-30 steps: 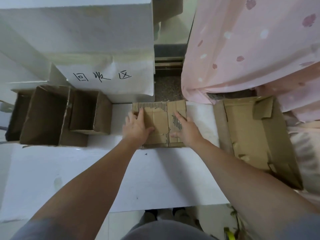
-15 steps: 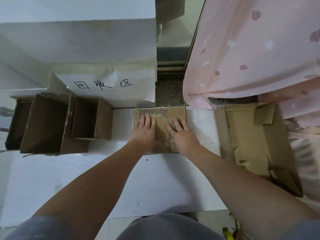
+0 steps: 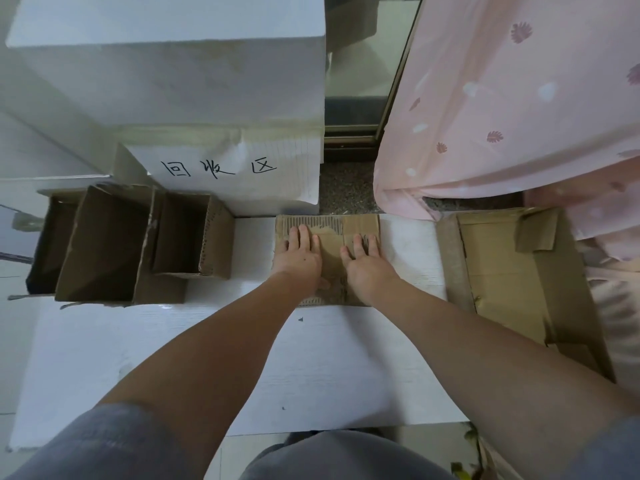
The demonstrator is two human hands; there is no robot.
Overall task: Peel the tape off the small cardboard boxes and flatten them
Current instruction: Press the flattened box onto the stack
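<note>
The flattened cardboard box [image 3: 329, 258] at the far edge of the white table [image 3: 311, 358] is pressed by the left hand [image 3: 300, 258] and the right hand [image 3: 363, 268], fingers straight. If released early, it may spring open again.

Flattened cardboard box [image 3: 332, 268] lies flat; open boxes [image 3: 104, 244] stand left.

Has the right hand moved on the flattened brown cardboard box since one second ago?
Yes. The right hand slid left toward the left hand, away from the right edge of the flattened brown cardboard box.
</note>
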